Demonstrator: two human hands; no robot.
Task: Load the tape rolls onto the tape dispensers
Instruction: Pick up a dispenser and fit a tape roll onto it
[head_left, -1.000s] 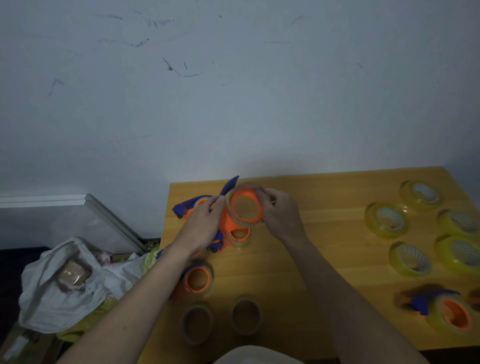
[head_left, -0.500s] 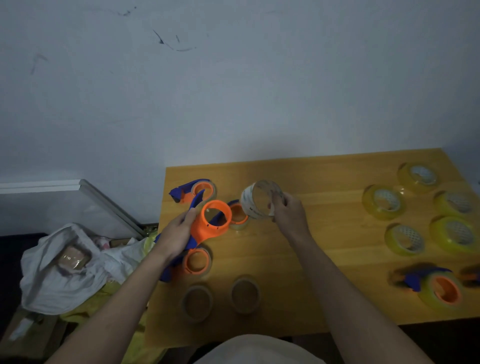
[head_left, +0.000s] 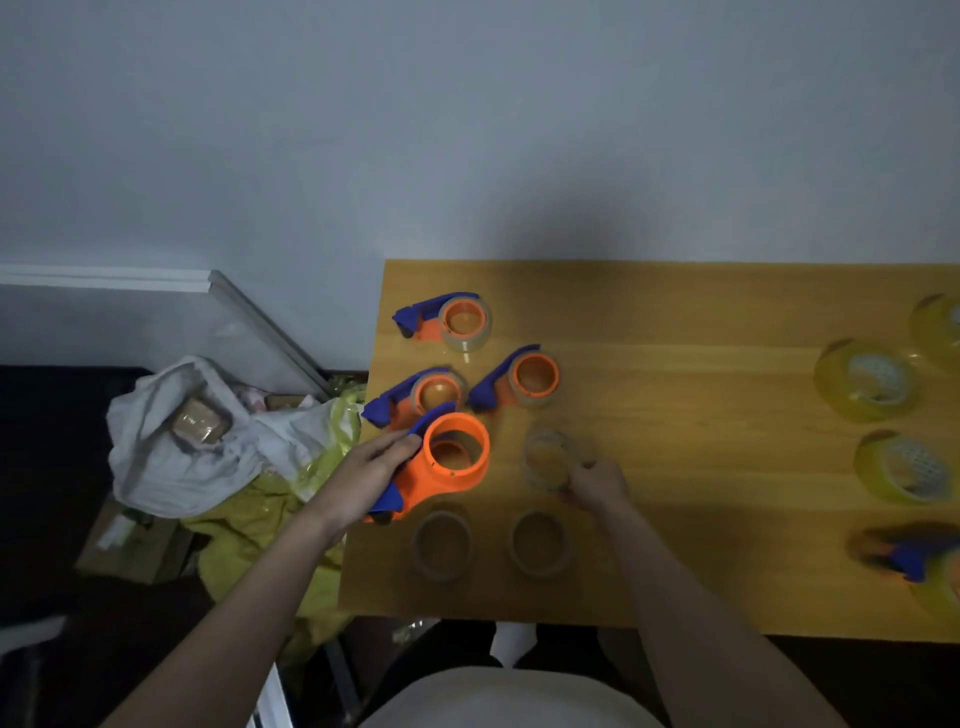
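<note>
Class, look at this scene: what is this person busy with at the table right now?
A person is loading tape dispensers. The left hand grips an empty orange and blue dispenser, while the right hand holds a clear tape roll down at the wooden table. Three dispensers sit behind, two cardboard cores in front, and yellow rolls wait on the right.

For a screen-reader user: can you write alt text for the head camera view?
A person's left hand grips an empty orange and blue tape dispenser over a wooden table while the right hand holds a clear tape roll beside it. Three more dispensers lie behind them, and yellow tape rolls sit at the right.
</note>
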